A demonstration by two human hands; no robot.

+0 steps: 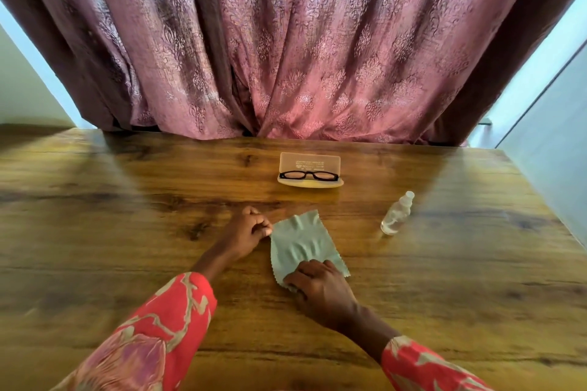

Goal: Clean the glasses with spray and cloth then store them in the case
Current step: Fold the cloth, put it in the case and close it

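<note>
I see the pale green cloth [301, 241] rumpled flat on the wooden table [127, 187]. My left hand [246, 232] pinches its left edge, my right hand [317, 284] grips the near corner. Beyond — the black glasses [308, 175] rest in the open case [309, 168], the spray bottle [397, 213] to the right, with bare wood either side.

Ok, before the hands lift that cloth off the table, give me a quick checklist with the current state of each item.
1. Left hand pinches the cloth at its left edge: ok.
2. Right hand holds the cloth's near corner: ok.
3. Cloth lies spread on the table, apart from other things: ok.
4. Glasses rest in the open case, within view: ok.
5. Spray bottle upright, right of the cloth: ok.
6. Lenses clean or dirty: cannot tell.
</note>
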